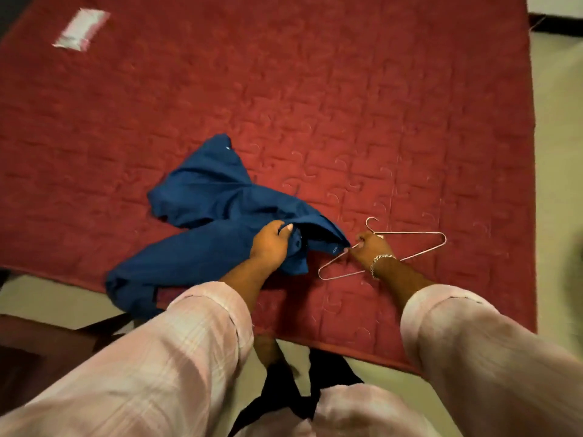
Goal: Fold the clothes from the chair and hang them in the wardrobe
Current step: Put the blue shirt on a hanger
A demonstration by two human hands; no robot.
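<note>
No words, brands or numbers can be read anywhere. The blue garment (217, 212) on the red quilted bedspread (347, 105) carries two tiny pale marks, too small to make out. The white packet (81, 29) near the bedspread's far left corner is blurred, any print on it illegible.
</note>
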